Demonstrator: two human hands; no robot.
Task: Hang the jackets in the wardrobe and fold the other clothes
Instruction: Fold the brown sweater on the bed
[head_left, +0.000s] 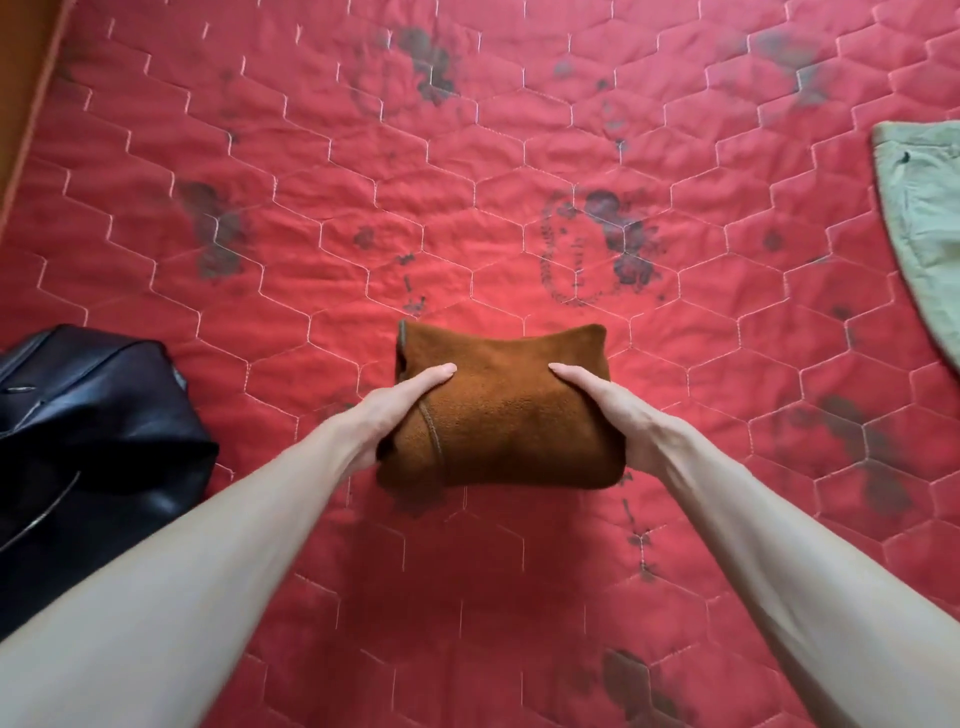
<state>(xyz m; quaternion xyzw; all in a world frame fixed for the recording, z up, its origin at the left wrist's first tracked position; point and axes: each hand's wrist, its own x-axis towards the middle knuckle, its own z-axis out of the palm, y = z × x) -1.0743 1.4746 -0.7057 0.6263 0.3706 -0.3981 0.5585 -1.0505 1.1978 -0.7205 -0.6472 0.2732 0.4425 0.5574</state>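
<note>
Head view: both hands grip a folded brown fleece (504, 410) over the red quilted bed (519, 156). The left hand (400, 410) wraps its left end, the right hand (608, 410) its right end. A black jacket (88, 441) lies at left, a green garment (919, 218) at right.

No readable text, label, brand, number or sign anywhere: none on the red bedspread (519, 208), only dark flower prints and pale stitching; none on the brown folded cloth (509, 415), black jacket (93, 441) or green garment (924, 223).
</note>
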